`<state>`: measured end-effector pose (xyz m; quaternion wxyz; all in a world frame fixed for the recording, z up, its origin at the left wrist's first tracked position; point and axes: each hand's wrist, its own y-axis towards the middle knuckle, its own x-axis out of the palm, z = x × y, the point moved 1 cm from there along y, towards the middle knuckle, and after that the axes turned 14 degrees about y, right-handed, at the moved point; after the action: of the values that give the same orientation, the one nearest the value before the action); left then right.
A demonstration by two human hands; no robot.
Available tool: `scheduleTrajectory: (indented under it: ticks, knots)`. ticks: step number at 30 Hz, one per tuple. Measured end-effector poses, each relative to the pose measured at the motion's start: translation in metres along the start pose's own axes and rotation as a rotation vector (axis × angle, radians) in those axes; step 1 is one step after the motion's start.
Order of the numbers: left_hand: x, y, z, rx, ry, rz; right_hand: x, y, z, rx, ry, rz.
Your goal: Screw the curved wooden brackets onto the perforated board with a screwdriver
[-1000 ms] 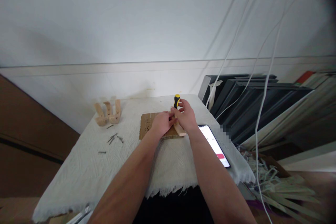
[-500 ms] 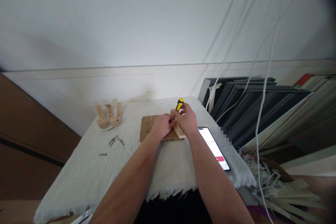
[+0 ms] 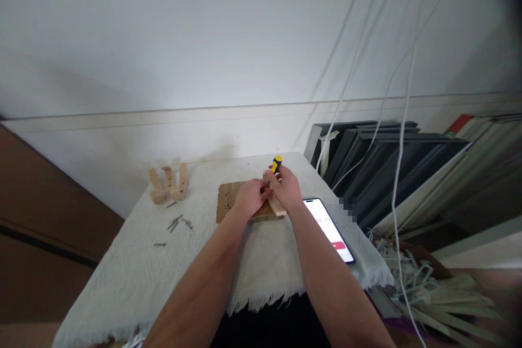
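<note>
My right hand [image 3: 287, 189] is closed around a screwdriver [image 3: 277, 161] whose yellow and black handle points up and away from me. Its fingers sit low on the tool, and the tip is hidden behind them. Just left of it, my left hand [image 3: 249, 197] has its fingertips closed on a pale wooden piece [image 3: 277, 207]. This piece lies on a rectangle of brown corrugated cardboard [image 3: 227, 202] with small holes at its left side. Whether a screw is between the fingertips I cannot make out.
Curved wooden pieces [image 3: 168, 189] stand at the table's back left, with several loose screws [image 3: 175, 222] in front. A phone [image 3: 328, 228] with a lit screen lies right of my right forearm. White cables [image 3: 397, 174] hang at the right, before dark panels [image 3: 379, 174].
The screwdriver handle leans slightly more to the right. Both hands stay in nearly the same place over the wooden piece, and the whole view has shifted a little.
</note>
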<state>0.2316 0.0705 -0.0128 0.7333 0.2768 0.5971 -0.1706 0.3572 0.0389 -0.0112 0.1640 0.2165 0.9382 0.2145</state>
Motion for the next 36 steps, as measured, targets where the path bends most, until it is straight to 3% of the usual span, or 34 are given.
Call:
scheduleTrajectory:
  ticks: [8, 14, 20, 27, 32, 36]
  knots:
    - [0.002, 0.001, -0.001, 0.008, -0.014, 0.005, -0.005, 0.001, -0.006, -0.15, -0.084, -0.018]
    - [0.002, 0.001, -0.002, 0.033, -0.013, 0.033, -0.003, 0.002, -0.004, -0.12, -0.049, 0.002]
    - [0.001, 0.001, -0.002, 0.028, -0.01, 0.019, -0.004, 0.001, -0.006, 0.058, 0.071, 0.01]
    - [0.002, 0.001, -0.002, 0.02, 0.003, 0.012, -0.006, 0.002, -0.003, 0.023, 0.118, -0.041]
    - [0.002, 0.002, -0.002, -0.001, -0.003, -0.008, -0.003, 0.005, 0.005, -0.053, 0.001, 0.05]
    - [0.001, 0.002, -0.001, 0.024, 0.005, 0.019, 0.001, 0.004, 0.005, 0.026, 0.092, 0.043]
